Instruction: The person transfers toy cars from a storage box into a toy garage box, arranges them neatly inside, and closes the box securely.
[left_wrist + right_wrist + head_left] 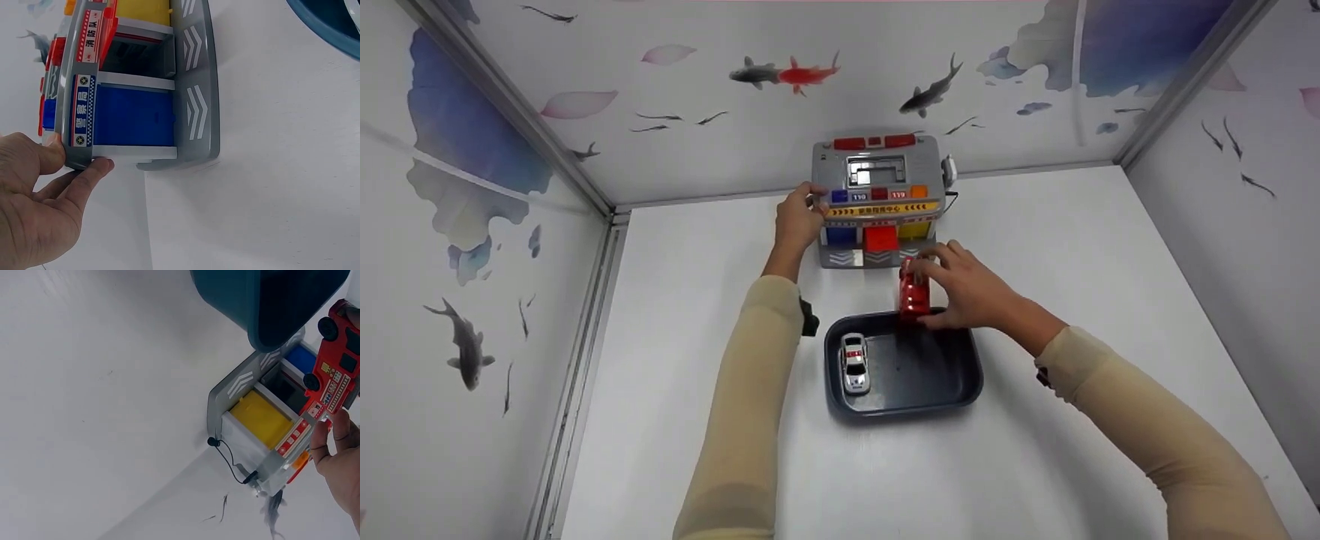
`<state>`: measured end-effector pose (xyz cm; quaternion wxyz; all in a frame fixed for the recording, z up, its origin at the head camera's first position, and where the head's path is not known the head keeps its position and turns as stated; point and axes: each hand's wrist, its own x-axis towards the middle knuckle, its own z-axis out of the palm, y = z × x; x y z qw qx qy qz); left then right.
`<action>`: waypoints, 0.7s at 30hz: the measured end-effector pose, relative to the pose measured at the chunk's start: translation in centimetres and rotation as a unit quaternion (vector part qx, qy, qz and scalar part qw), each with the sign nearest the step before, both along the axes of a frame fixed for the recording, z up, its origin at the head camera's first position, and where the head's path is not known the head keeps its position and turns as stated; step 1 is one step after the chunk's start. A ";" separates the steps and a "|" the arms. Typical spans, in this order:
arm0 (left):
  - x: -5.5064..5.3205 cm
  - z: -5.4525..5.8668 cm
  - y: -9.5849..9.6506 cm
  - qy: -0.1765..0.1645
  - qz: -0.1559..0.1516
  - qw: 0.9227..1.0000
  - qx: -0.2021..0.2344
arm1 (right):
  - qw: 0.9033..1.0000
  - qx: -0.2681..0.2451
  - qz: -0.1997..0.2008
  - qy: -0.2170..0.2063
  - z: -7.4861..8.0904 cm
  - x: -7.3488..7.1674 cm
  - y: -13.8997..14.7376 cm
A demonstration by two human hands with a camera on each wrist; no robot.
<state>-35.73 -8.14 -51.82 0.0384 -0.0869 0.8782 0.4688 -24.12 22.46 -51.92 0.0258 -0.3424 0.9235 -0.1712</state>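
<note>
A grey toy rescue station with three garage bays stands against the back wall. My left hand grips its left front corner, thumb on the front and fingers at the side, beside the shut blue door. The middle red door is swung up, baring a dark bay; the yellow door is down. My right hand holds a red toy fire truck between thumb and fingers. The truck is raised over the far rim of a dark blue tray, in front of the station.
A white toy police car lies in the left side of the tray. On the station's right side hang a white handset and a black cord. Patterned panels wall in the white table.
</note>
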 end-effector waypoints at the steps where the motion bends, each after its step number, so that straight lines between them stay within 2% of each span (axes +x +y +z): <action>1: 0.0 0.0 0.0 0.002 0.000 1.000 0.000 | 1.000 0.000 -0.006 -0.006 -0.1 -0.3 0.0; 6: 0.1 -0.1 0.1 0.012 -0.004 1.000 -0.013 | 0.999 0.002 -0.037 -0.029 -0.3 -1.4 0.1; 10: 0.1 0.1 0.1 0.011 -0.004 1.000 -0.026 | 0.998 -0.002 -0.047 -0.033 -0.7 -2.5 0.1; 16: -0.2 0.2 0.1 0.009 -0.005 1.000 -0.024 | 0.996 -0.004 -0.071 -0.045 -1.9 -4.2 -0.3; 21: -0.1 0.2 0.2 0.002 -0.003 1.000 -0.021 | 0.994 0.001 -0.084 -0.067 -3.2 -5.0 -0.9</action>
